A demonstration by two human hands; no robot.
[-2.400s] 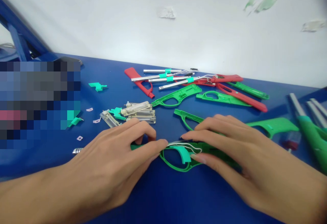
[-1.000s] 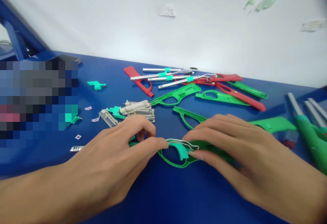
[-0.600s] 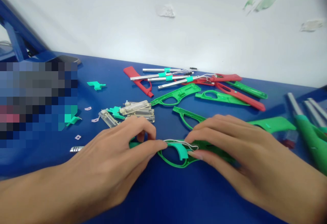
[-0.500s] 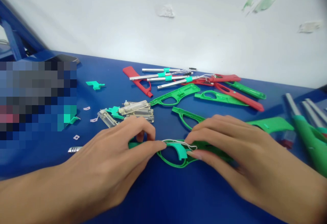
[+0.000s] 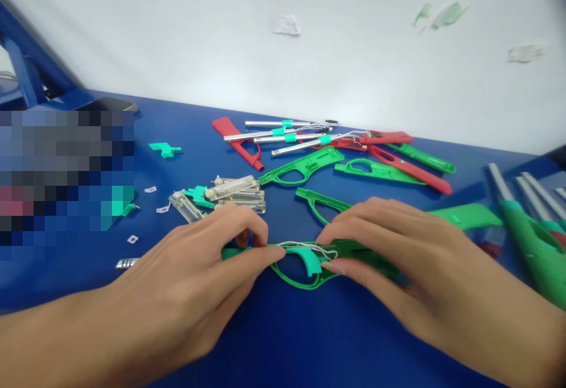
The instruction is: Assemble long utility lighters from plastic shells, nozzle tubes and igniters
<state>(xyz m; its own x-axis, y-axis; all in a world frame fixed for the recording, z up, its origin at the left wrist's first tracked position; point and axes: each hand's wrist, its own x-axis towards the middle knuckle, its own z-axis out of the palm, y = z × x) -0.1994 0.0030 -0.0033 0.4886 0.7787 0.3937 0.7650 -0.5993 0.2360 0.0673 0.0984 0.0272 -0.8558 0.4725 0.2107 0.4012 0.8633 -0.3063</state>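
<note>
Left hand: the left hand (image 5: 190, 276) is curled over the thin front end of a green half-shell (image 5: 305, 287), gripping it, with the thumb tip beside the trigger.
Right hand: the right hand (image 5: 398, 252) has its thumb and pointing finger bent around the same half-shell, just behind the loop. From here I can't tell if they pinch the wires too.
Green half-shell: it is low over the blue table (image 5: 274, 341), between the two hands.
Inside it: a curved teal trigger (image 5: 312, 260) pokes into the loop, and thin white wires (image 5: 305, 245) run along the top.
Silver tip: a shiny striped tip (image 5: 127, 263) peeks out on the far side of the left hand.
Clear tanks: a small heap of see-through tanks (image 5: 232, 188) lies beyond the left hand, with a teal bit beside it.
Tiny bits: pale little pieces (image 5: 132, 239) are dotted about to the left of the tanks.
At the back: silver rods (image 5: 300, 144) with teal clips lie near a red shell (image 5: 236, 140) and more green shells (image 5: 305, 170).
Far right: green things with silver noses (image 5: 530, 246) lean together in a bunch.
</note>
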